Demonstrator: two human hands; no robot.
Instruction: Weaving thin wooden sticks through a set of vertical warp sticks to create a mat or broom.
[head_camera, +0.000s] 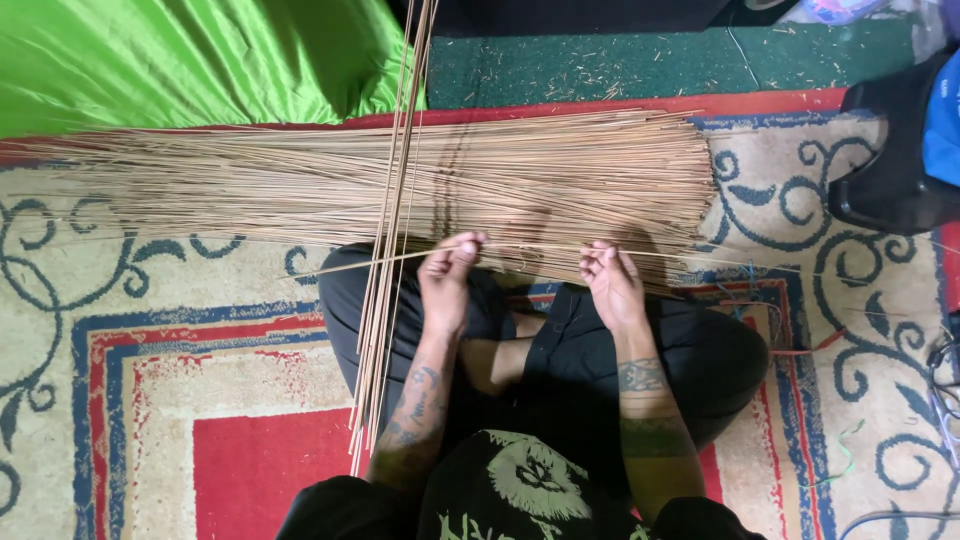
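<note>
A: What do your 2 hands hold now?

B: Your left hand (447, 275) is closed, and its fingertips pinch 1 thin stick (520, 250) that lies across your lap from left to right. Your right hand (612, 280) is also curled, and its fingers grip the same stick a little further to the right. The stick runs between both hands and goes on past each of them.

A: And where are the other sticks?

B: The big pile of sticks (400, 180) lies flat on the carpet (120, 330), just on the far side of your hands, and it stretches from the left edge almost to the right side. A smaller bundle of sticks (385, 260) crosses over this pile, from the far side down to near your left knee, just beside your left hand.

A: What else is around?

B: A green cloth (190, 60) is at the far left, beyond the pile. A black chair base (890, 170) stands at the far right, well apart from your hands.
</note>
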